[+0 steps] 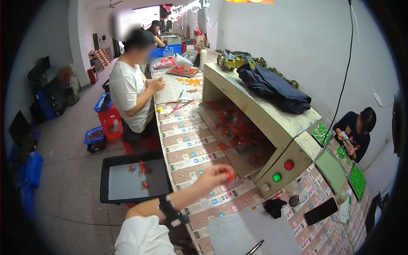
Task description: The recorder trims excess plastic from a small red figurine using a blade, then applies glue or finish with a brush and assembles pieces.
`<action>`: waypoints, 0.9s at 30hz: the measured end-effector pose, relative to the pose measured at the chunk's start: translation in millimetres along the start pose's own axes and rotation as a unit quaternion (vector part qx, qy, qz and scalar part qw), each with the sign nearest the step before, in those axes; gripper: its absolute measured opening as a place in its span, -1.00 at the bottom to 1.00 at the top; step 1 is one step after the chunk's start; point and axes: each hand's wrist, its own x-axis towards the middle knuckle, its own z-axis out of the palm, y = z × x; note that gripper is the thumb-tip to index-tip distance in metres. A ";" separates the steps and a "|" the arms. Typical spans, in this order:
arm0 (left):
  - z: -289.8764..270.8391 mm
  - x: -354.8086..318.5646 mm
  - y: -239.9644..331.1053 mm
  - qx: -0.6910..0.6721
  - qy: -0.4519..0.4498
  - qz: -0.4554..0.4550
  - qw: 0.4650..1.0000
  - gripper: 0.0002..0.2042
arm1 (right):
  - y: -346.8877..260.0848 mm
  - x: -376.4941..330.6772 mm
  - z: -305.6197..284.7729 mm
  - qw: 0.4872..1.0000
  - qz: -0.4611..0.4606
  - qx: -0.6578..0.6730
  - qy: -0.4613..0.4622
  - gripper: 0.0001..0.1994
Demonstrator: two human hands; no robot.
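Observation:
My left hand is raised over the patterned table, its fingers pinched on a small red piece. The piece is partly hidden and blurred, so I cannot tell its exact kind. Just beyond the hand is a beige metal box machine with a wide opening. Many small red pieces lie in a heap inside it. To the left, a black tray with a grey lining holds several red pieces. My right hand is out of view.
A grey sheet and a dark pen-like tool lie at the lower edge. To the right are a phone, a black cloth and green-filled trays. One person works at left, another at right.

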 end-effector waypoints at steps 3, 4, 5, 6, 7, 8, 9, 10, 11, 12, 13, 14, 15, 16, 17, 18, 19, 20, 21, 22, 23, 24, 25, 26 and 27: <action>5.6 -61.8 -23.4 -0.022 -0.065 -0.089 0.994 -0.76 | -1.9 -2.2 -1.6 1.000 0.013 0.002 -0.009 -0.83; 7.1 -77.8 -37.8 -0.013 -0.091 -0.115 0.989 -0.77 | -3.4 -2.6 -2.2 1.000 0.016 0.009 -0.009 -0.83; 19.9 -89.1 -49.0 -0.018 -0.121 -0.164 0.979 -0.78 | -4.4 -1.9 -4.2 1.000 0.020 0.009 0.001 -0.83; 28.9 -113.6 -46.8 -0.006 -0.111 -0.210 0.971 -0.79 | -8.9 0.1 -5.6 0.999 0.014 0.034 -0.027 -0.82; 36.6 -120.4 -64.1 -0.003 -0.159 -0.218 0.963 -0.78 | -11.6 1.8 -7.2 0.999 0.006 0.044 -0.019 -0.82; 45.5 -128.4 -77.6 0.003 -0.199 -0.228 0.953 -0.76 | -15.0 2.2 -10.6 0.998 0.000 0.056 -0.019 -0.81; 55.1 -135.8 -84.1 0.017 -0.221 -0.242 0.945 -0.75 | -17.7 2.4 -13.5 0.998 0.006 0.063 -0.023 -0.81; 66.7 -138.7 -88.0 0.029 -0.249 -0.255 0.934 -0.74 | -20.3 4.0 -16.3 0.997 0.010 0.068 -0.019 -0.80; 77.7 -139.8 -88.1 0.065 -0.295 -0.250 0.920 -0.70 | -22.4 5.4 -18.7 0.997 0.014 0.073 -0.017 -0.80; 81.6 -138.8 -95.2 0.064 -0.312 -0.252 0.914 -0.69 | -24.6 6.8 -20.5 0.996 -0.002 0.083 -0.013 -0.79; 84.6 -138.0 -106.1 0.063 -0.332 -0.252 0.907 -0.69 | -26.5 8.9 -22.1 0.995 -0.021 0.093 -0.006 -0.79; 87.0 -137.6 -113.8 0.063 -0.349 -0.252 0.900 -0.68 | -26.4 10.6 -23.4 0.994 -0.039 0.104 -0.002 -0.78; 89.3 -137.1 -117.6 0.069 -0.357 -0.244 0.899 -0.66 | -15.7 13.0 -23.5 0.993 -0.021 0.117 -0.027 -0.79; 92.6 -137.4 -125.1 0.075 -0.369 -0.254 0.891 -0.64 | -24.7 13.0 -25.3 0.990 -0.020 0.134 -0.037 -0.79; 94.9 -138.2 -131.7 0.084 -0.378 -0.263 0.884 -0.62 | -42.7 16.6 -25.6 0.987 -0.018 0.153 -0.048 -0.79; 95.8 -139.5 -135.3 0.092 -0.386 -0.273 0.876 -0.60 | -52.4 17.6 -25.8 0.983 -0.017 0.173 -0.060 -0.80; 97.3 -140.4 -137.2 0.094 -0.385 -0.272 0.877 -0.58 | -51.4 16.6 -26.7 0.983 -0.012 0.177 -0.053 -0.80; 98.4 -141.7 -138.6 0.095 -0.383 -0.272 0.878 -0.56 | -49.5 17.1 -26.6 0.982 -0.007 0.180 -0.047 -0.80; 99.0 -143.4 -139.3 0.097 -0.381 -0.270 0.879 -0.55 | -47.5 17.6 -26.5 0.982 -0.002 0.184 -0.042 -0.81; 98.8 -146.6 -139.5 0.097 -0.386 -0.270 0.877 -0.54 | -44.8 16.8 -26.9 0.982 0.003 0.183 -0.050 -0.81; 97.9 -149.9 -139.0 0.097 -0.390 -0.268 0.875 -0.53 | -41.4 15.8 -27.4 0.982 0.008 0.182 -0.058 -0.82; 97.0 -153.1 -138.1 0.096 -0.394 -0.267 0.874 -0.52 | -38.1 14.8 -27.8 0.981 0.012 0.181 -0.066 -0.82; 96.9 -154.8 -134.0 0.103 -0.397 -0.262 0.874 -0.51 | -34.6 14.1 -27.8 0.982 0.016 0.176 -0.072 -0.83; 97.3 -155.6 -127.6 0.110 -0.399 -0.256 0.873 -0.50 | -31.1 13.4 -27.8 0.982 0.020 0.170 -0.078 -0.85; 98.0 -156.8 -124.8 0.116 -0.402 -0.250 0.873 -0.49 | -28.7 12.8 -27.9 0.983 0.023 0.164 -0.084 -0.86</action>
